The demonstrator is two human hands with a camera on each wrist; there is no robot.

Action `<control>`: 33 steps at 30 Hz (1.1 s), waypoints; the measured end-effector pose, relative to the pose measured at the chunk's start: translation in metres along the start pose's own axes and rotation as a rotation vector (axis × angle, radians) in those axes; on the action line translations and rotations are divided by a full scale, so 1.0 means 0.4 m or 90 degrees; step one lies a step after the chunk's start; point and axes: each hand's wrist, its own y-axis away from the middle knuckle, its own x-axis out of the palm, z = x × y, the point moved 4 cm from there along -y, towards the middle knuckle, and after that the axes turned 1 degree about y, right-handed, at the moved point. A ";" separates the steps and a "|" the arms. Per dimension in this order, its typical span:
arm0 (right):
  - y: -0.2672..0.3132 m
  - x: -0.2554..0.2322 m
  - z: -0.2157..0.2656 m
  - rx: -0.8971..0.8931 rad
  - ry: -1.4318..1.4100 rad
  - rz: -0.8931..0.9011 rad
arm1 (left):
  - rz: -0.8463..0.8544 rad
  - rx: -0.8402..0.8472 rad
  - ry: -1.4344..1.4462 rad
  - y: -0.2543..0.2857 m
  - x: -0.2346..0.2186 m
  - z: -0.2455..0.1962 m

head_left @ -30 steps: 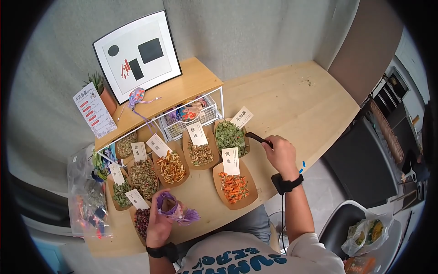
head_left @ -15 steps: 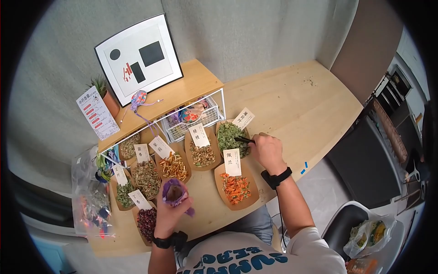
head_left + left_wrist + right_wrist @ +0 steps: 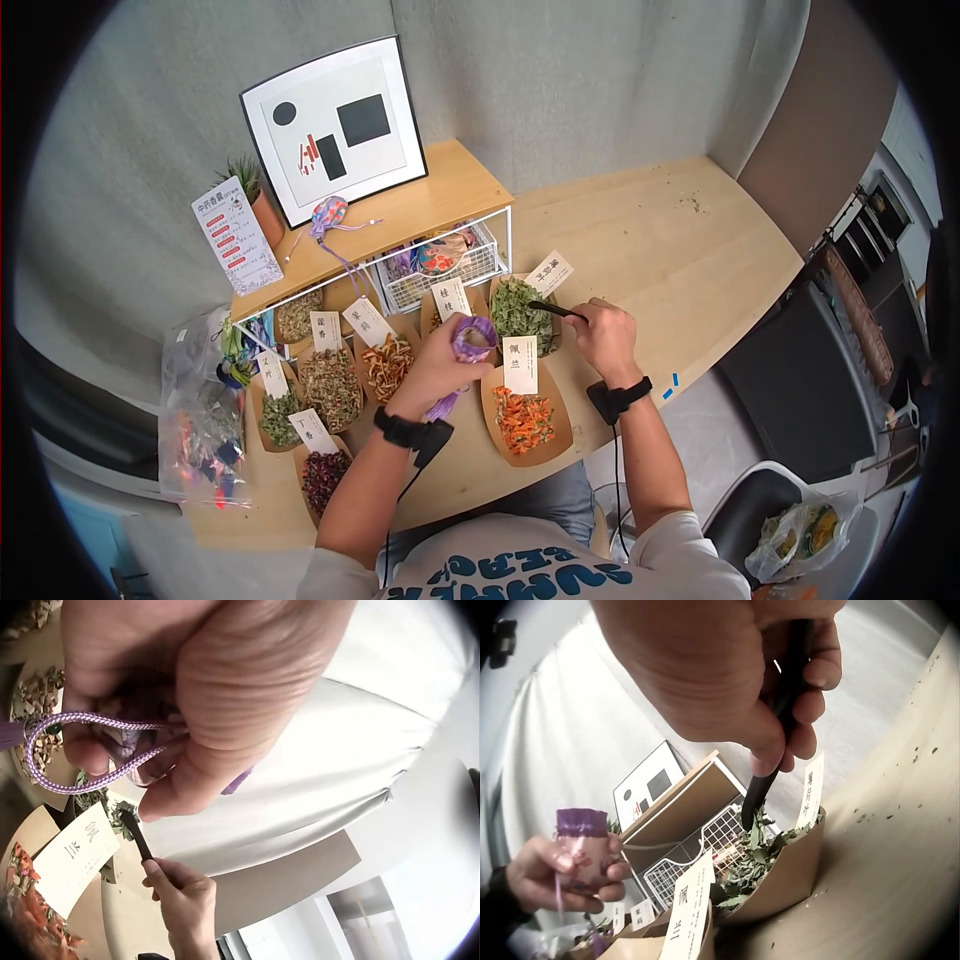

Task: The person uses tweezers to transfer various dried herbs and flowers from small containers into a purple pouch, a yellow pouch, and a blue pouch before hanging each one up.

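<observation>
My left hand (image 3: 440, 368) grips a small purple drawstring pouch (image 3: 474, 340), its mouth facing up, over the trays. A looped cord (image 3: 71, 716) and purple tassel (image 3: 442, 405) hang from it. In the right wrist view the pouch shows a purple top band and a pale patterned body. My right hand (image 3: 606, 340) holds a slim black spoon (image 3: 556, 309) by its handle. The spoon's far end reaches into the dried green leaves (image 3: 523, 310) in a paper tray (image 3: 795, 870) at the back right, with leaf bits around its tip.
Paper trays of orange petals (image 3: 525, 420), yellow-brown strips (image 3: 388, 367) and dark red buds (image 3: 325, 475) bear labels. Behind them stands a wooden shelf (image 3: 460, 180) with a wire basket (image 3: 480, 268), a picture frame (image 3: 335, 130) and another pouch (image 3: 328, 215).
My left hand has carried the pouch up and rightward, closer to the leaf tray, and its mouth has turned up. The spoon in my right hand has gone into the leaves and drawn back slightly.
</observation>
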 end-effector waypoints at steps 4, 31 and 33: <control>-0.023 -0.030 -0.002 0.004 -0.039 -0.039 | 0.051 -0.050 0.013 -0.081 0.019 0.033; -0.020 -0.186 0.258 -0.278 -0.041 0.047 | 0.005 0.220 -0.065 -0.073 0.048 0.016; -0.018 -0.175 0.258 -0.306 -0.049 0.071 | -0.013 0.221 -0.058 -0.070 0.045 0.031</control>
